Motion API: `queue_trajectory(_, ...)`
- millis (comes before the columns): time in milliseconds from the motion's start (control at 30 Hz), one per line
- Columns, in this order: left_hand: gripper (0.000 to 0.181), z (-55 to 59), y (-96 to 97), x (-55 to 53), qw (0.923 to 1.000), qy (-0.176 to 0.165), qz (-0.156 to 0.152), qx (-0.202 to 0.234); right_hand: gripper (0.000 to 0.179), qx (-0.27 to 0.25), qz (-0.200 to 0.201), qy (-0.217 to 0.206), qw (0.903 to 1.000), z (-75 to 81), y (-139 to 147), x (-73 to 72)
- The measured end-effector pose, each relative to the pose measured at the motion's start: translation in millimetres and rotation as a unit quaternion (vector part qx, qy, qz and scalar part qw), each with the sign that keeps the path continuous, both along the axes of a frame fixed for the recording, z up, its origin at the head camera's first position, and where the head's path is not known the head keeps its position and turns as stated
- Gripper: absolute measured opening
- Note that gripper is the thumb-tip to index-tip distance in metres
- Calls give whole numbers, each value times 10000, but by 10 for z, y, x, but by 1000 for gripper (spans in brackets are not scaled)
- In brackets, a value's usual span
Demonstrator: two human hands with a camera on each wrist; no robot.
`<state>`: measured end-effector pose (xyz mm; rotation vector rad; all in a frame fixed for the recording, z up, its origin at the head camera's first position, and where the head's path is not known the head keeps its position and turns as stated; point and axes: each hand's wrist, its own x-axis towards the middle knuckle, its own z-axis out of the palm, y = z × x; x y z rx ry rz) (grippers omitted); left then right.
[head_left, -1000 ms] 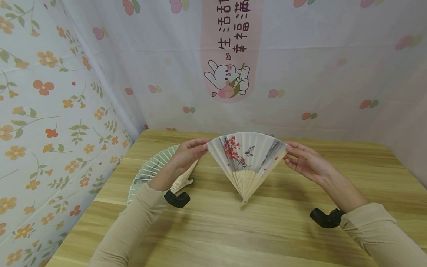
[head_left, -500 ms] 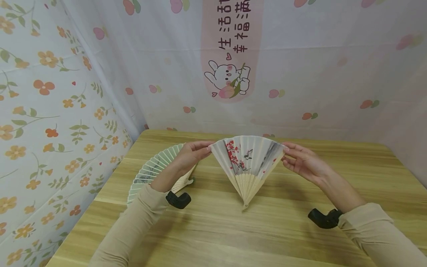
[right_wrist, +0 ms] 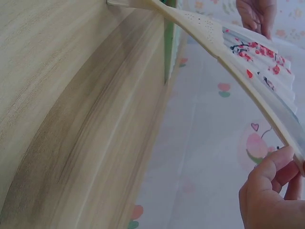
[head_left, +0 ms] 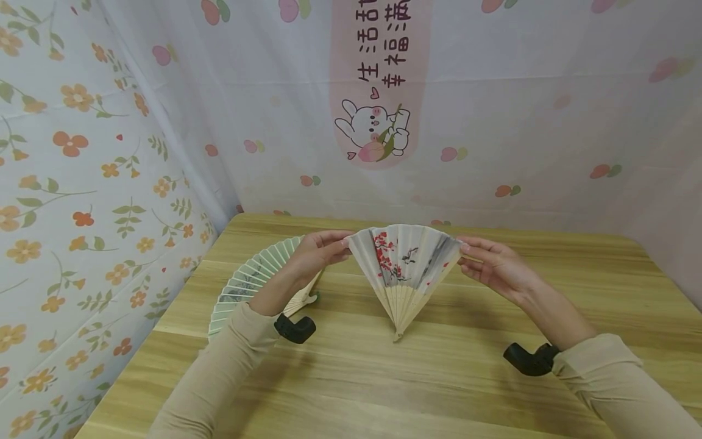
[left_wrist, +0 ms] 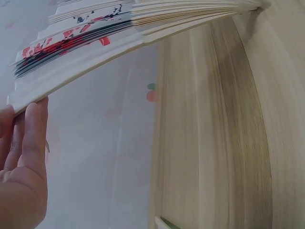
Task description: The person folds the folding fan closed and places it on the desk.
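A white folding fan (head_left: pixel 403 256) with red blossoms and a dark bird hangs partly spread between my hands, its pivot end pointing down toward the table. My left hand (head_left: pixel 312 259) pinches the outer end of its left guard stick, between thumb and fingers in the left wrist view. At the opposite corner, my right hand (head_left: pixel 501 268) pinches the tip of the right guard stick. Pale pleats and bamboo ribs show between the two grips. Behind my left forearm lies a green folding fan (head_left: pixel 249 277), spread on the table and partly hidden by that arm.
The wooden table (head_left: pixel 439 390) reaches back to a white curtain (head_left: pixel 493 122) printed with fruit and a rabbit. A floral curtain (head_left: pixel 82 183) hangs along the left side. Black wrist cameras (head_left: pixel 531 360) sit on both forearms.
The white fan has narrowed, its two upper corners coming closer together. My right hand has moved left and my left hand slightly right; the green fan stays put.
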<state>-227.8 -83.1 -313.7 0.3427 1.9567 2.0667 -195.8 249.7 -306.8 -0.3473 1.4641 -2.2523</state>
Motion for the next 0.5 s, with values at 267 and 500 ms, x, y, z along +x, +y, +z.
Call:
queue_trajectory(267,30,30,25,19,9999,105,-8,54,20,315,-221,143,9992,46,-44,32)
queue_trajectory(500,30,111,83,89,9987,472,-167,-22,17,454,-285,254,9982,105,-79,55)
